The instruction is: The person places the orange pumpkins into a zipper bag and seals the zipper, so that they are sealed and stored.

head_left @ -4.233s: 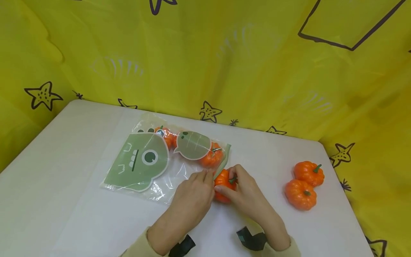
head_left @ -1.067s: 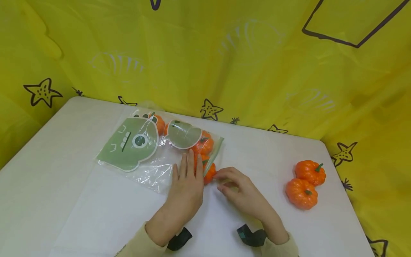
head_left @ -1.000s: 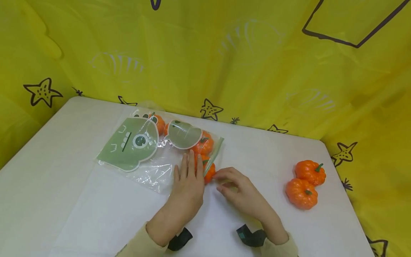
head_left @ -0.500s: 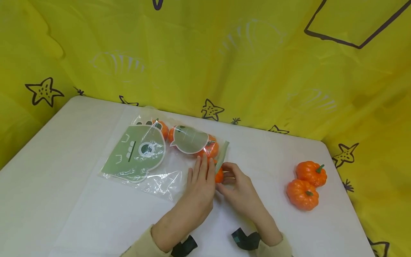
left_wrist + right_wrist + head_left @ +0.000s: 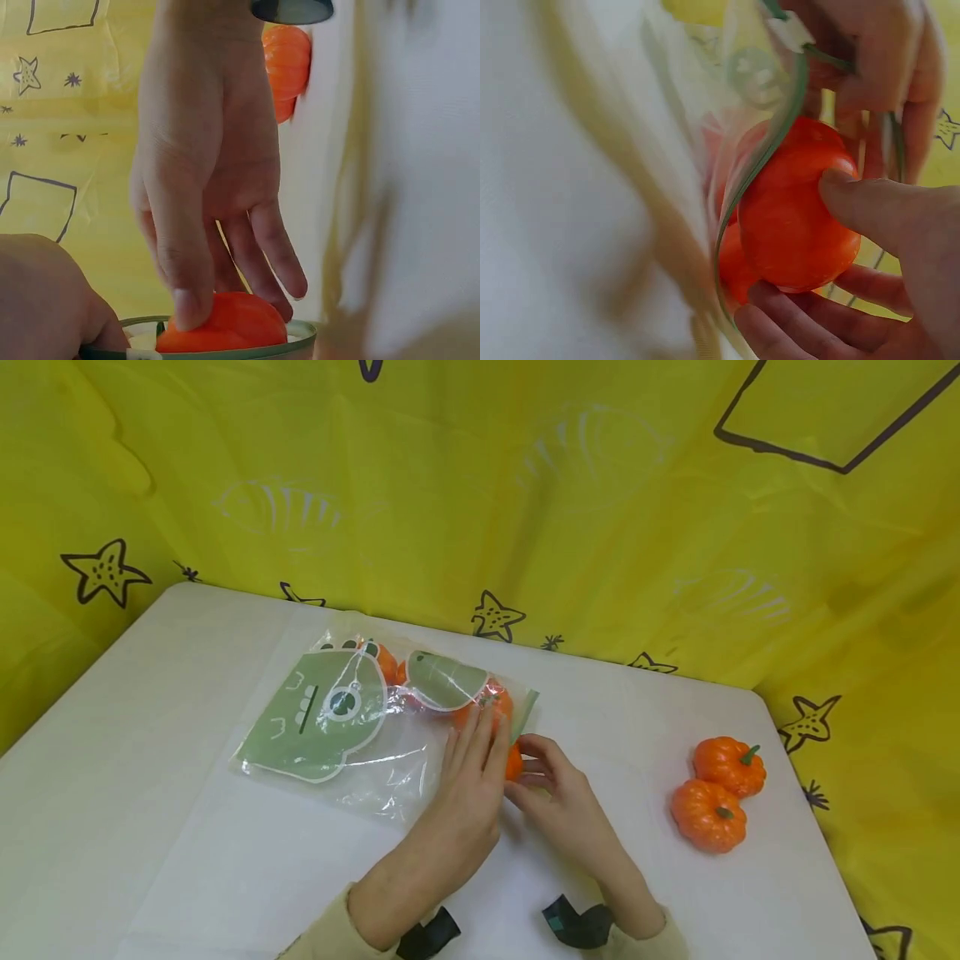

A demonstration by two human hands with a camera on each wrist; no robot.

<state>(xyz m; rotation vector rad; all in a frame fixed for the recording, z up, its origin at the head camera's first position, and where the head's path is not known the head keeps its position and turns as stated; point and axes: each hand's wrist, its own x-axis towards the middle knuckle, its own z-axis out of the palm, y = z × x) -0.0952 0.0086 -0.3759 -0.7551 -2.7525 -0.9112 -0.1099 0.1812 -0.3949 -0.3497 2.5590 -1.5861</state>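
Note:
A clear zip bag (image 5: pixel 375 777) printed with a green monster lies on the table, several small orange toy pumpkins showing through it. My left hand (image 5: pixel 465 793) lies over the bag's right end with fingers extended, holding the green-edged mouth; its thumb meets that edge in the right wrist view. At the mouth, my right hand (image 5: pixel 562 793) grips a toy pumpkin (image 5: pixel 795 217), thumb on one side and fingers beneath. Much of this pumpkin sits inside the green rim (image 5: pixel 761 161), against another pumpkin. The left hand hides most of it from the head view.
Two more toy pumpkins, one farther back (image 5: pixel 727 766) and one nearer (image 5: pixel 708 816), touch each other at the right side of the white table (image 5: pixel 187 693). Behind hangs a yellow curtain (image 5: pixel 450 485) with starfish drawings. Dark wrist mounts (image 5: pixel 577 922) sit under both wrists.
Since the earliest frame, the gripped pumpkin has gone deeper into the bag mouth and the left fingers have straightened over the bag. The right hand briefly drew back, then closed around the pumpkin again.

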